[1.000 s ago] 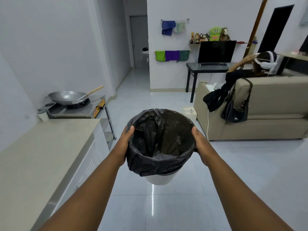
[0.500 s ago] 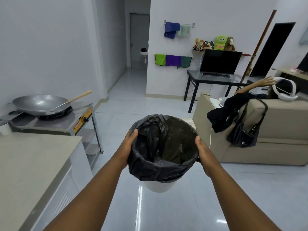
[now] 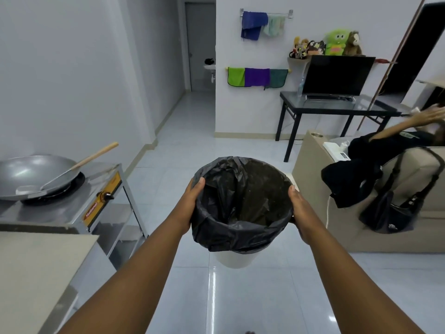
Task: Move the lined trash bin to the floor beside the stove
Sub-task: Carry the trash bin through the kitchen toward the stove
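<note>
A white trash bin lined with a black bag hangs in the air above the tiled floor, in front of me. My left hand grips its left rim and my right hand grips its right rim. The steel stove stands to the left on a metal frame, with a wok and a wooden-handled spatula on its burner. Bare tiled floor lies beside the stove, between it and the bin.
A pale counter fills the lower left, next to the stove. A beige sofa with a black handbag and a seated person stands at the right. A black table with a screen is at the back. A corridor opens ahead.
I have walked forward with the bin held in both hands. The stove and sofa have come closer and spread to the sides. My grip is unchanged.
</note>
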`<state>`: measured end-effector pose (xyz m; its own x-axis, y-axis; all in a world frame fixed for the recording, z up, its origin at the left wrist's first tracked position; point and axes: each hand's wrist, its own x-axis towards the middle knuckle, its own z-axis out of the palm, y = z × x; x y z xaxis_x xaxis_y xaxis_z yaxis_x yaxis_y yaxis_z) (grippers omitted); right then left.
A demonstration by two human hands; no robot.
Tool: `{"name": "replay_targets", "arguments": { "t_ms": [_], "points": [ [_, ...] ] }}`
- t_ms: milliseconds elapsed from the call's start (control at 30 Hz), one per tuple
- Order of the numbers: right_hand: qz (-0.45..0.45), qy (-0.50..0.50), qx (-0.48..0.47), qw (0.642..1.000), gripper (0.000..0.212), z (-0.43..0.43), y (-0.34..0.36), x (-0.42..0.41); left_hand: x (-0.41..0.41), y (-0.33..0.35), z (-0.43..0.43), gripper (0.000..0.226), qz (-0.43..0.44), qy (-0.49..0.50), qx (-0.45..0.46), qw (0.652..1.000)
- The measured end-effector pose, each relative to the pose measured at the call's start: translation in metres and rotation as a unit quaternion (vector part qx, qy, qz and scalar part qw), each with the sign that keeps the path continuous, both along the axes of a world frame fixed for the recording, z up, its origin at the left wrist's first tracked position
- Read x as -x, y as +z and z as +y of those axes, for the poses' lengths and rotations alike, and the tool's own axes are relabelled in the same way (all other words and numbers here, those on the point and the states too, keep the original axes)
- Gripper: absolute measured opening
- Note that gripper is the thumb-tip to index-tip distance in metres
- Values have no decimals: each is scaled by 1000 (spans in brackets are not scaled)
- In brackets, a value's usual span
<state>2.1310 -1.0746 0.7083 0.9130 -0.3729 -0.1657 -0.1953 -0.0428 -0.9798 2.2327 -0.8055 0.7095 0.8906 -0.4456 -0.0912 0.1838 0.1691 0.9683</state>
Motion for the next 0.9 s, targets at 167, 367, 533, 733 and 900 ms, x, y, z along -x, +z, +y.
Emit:
{"name": "replay_targets", "arguments": {
  "t_ms": [167, 367, 533, 733, 900],
  "points": [
    [-4, 17, -10, 1000, 67, -49, -1, -103, -88, -5, -42, 81, 0, 29, -14, 999],
    [5, 54, 5, 999, 81, -104, 5, -212, -183, 0, -89, 80, 3, 52, -14, 999],
    [7, 72, 7, 997, 84, -129, 3, -296, -255, -7, -114, 85, 9, 73, -10, 997],
    [12, 79, 25, 997, 87, -148, -7, -410, -369, -20, -134, 82, 8, 76, 5, 997],
    [17, 86, 45, 995, 83, -159, -9, -511, -471, -24, -145, 73, 20, 78, 20, 997]
  ]
}}
